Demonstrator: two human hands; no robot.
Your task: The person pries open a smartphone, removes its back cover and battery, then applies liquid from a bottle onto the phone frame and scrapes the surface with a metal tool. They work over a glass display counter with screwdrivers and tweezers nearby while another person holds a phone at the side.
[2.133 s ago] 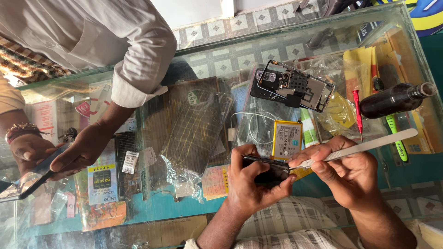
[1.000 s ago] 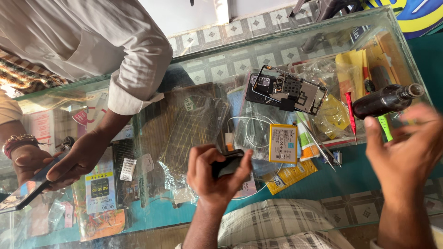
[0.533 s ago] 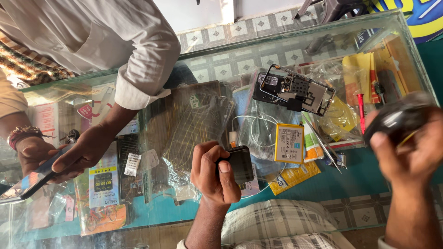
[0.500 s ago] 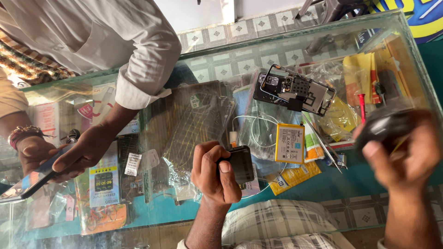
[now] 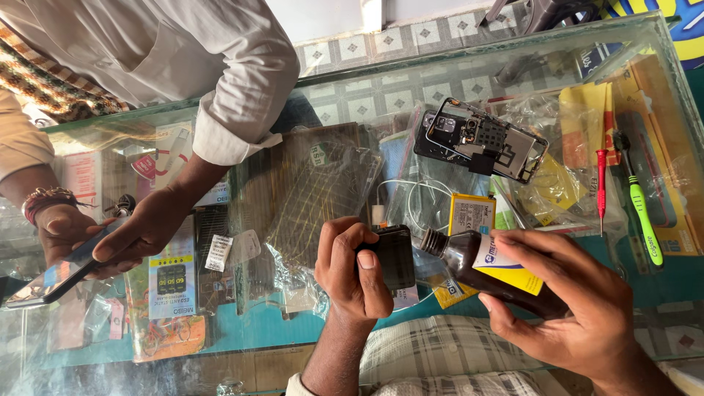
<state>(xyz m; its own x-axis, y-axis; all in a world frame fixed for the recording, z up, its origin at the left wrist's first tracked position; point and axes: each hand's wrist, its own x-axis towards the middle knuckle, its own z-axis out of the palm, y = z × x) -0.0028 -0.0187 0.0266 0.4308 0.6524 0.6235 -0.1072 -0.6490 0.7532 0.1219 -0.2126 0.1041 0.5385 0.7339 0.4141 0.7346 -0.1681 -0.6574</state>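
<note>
Over the glass counter (image 5: 352, 88), the right hand (image 5: 579, 308), which held a white tool two seconds ago, now grips a dark bottle (image 5: 488, 273), neck tipped toward nine o'clock at the black part (image 5: 394, 257) pinched in the left hand (image 5: 352, 271).

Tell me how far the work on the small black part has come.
Done: the opened phone lies stripped on the glass counter. In hand: the left hand grips the small black flat part, and the right hand tilts the dark brown bottle toward it. Left: no liquid shows on it yet.
</note>
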